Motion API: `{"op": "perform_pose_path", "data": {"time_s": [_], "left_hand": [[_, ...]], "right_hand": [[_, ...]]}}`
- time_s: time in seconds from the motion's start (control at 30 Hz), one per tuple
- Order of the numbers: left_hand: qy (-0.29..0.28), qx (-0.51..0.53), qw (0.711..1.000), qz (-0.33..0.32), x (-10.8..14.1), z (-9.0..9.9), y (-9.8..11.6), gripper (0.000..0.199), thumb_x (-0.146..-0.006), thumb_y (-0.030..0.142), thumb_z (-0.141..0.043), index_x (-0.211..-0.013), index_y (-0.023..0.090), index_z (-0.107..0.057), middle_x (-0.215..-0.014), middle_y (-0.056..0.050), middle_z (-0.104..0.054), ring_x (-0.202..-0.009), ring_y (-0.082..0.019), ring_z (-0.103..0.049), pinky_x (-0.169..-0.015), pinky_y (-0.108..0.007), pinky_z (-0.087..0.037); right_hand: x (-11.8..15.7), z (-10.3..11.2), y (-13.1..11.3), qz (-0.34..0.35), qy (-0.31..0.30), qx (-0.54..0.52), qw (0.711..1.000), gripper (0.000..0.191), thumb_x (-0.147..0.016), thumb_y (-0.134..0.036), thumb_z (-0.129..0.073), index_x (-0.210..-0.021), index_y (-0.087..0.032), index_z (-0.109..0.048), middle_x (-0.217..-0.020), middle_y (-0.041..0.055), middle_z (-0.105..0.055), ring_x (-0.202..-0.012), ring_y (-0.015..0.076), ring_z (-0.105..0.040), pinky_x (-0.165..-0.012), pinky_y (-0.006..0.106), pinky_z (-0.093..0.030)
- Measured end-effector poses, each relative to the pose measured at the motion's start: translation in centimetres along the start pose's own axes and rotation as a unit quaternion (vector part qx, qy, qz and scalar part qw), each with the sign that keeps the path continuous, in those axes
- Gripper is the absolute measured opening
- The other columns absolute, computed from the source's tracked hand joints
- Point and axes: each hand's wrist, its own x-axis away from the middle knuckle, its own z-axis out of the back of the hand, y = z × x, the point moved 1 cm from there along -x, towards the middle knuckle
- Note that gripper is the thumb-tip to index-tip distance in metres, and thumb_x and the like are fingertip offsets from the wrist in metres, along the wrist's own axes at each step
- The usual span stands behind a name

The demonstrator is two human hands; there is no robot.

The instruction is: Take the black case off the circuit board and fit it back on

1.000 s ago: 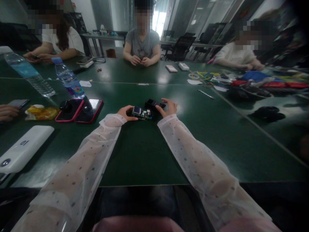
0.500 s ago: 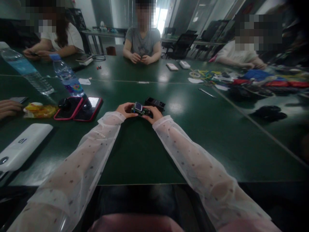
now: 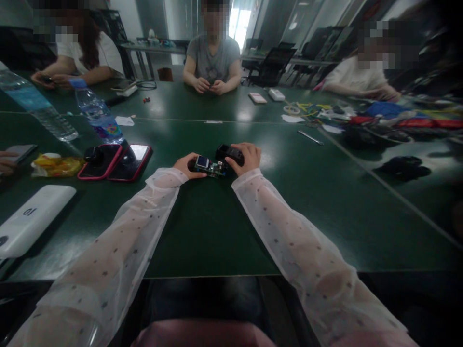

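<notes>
The left hand (image 3: 186, 167) pinches the left end of the screen-fitted circuit board (image 3: 215, 168); just beyond the board's right end, the right hand (image 3: 248, 158) grips a black casing (image 3: 228, 152).

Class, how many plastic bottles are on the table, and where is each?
2. The leftmost bottle stands near the view's left edge; the blue-capped bottle stands right of it, nearer the left hand. More could be hidden behind the clutter.

I hold green circuit board (image 3: 216, 168), small dark screen (image 3: 203, 161) on left end, facing up; black case (image 3: 225, 153) just beyond, slightly right, also held.
</notes>
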Motion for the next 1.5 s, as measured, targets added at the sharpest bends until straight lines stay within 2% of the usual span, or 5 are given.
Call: {"op": "perform_pose_path", "data": {"time_s": [0.37, 0.73, 1.17, 1.37, 1.5], "left_hand": [[0.000, -0.062, 0.997, 0.043, 0.0, 0.2, 0.1, 0.063, -0.057, 0.040, -0.086, -0.110, 0.019, -0.059, -0.106, -0.009, -0.067, -0.102, -0.027, -0.065, -0.094, -0.048, -0.050], [-0.002, -0.017, 1.000, 0.014, -0.1, 0.1, -0.8, 0.069, -0.058, 0.035, -0.086, -0.118, 0.020, -0.055, -0.115, -0.011, -0.065, -0.108, -0.027, -0.064, -0.097, -0.049, -0.049], [0.004, -0.030, 0.999, 0.030, -0.2, 0.0, -0.8, 0.092, -0.051, 0.041, -0.088, -0.129, 0.016, -0.047, -0.117, -0.014, -0.064, -0.111, -0.031, -0.062, -0.099, -0.048, -0.047], [0.002, -0.011, 0.999, 0.050, -0.1, 0.2, 0.3, 0.073, -0.084, 0.066, -0.050, -0.134, 0.012, -0.050, -0.115, -0.015, -0.063, -0.111, -0.031, -0.060, -0.098, -0.046, -0.045], [-0.003, 0.015, 0.999, 0.050, -0.2, 0.0, 0.3, 0.068, -0.084, 0.068, -0.048, -0.124, 0.014, -0.058, -0.110, -0.013, -0.066, -0.104, -0.027, -0.063, -0.094, -0.041, -0.046]], "right_hand": [[0.0, -1.6, 4.2, -0.051, -0.086, -0.015, 0.995, 0.068, -0.067, -0.026, -0.073, -0.132, -0.024, -0.051, -0.122, 0.0127, -0.056, -0.119, 0.0363, -0.051, -0.102, 0.059, -0.041], [-0.1, 1.1, -2.0, -0.015, -0.034, -0.193, 0.981, 0.073, -0.074, -0.064, -0.066, -0.134, -0.025, -0.049, -0.131, 0.0101, -0.057, -0.119, 0.0296, -0.057, -0.101, 0.044, -0.048], [0.9, -1.2, -2.9, 0.056, -0.167, -0.148, 0.973, 0.065, -0.070, -0.029, -0.075, -0.130, -0.027, -0.051, -0.130, 0.0100, -0.058, -0.124, 0.0299, -0.055, -0.105, 0.051, -0.044], [1.1, -2.0, -2.1, 0.041, -0.200, -0.160, 0.966, 0.063, -0.069, -0.027, -0.075, -0.126, -0.027, -0.049, -0.128, 0.0086, -0.058, -0.122, 0.0295, -0.055, -0.105, 0.051, -0.043], [1.2, -1.8, -2.2, 0.034, -0.195, -0.179, 0.964, 0.063, -0.064, -0.027, -0.080, -0.119, -0.029, -0.051, -0.121, 0.0070, -0.060, -0.120, 0.0313, -0.054, -0.101, 0.053, -0.043]]}}
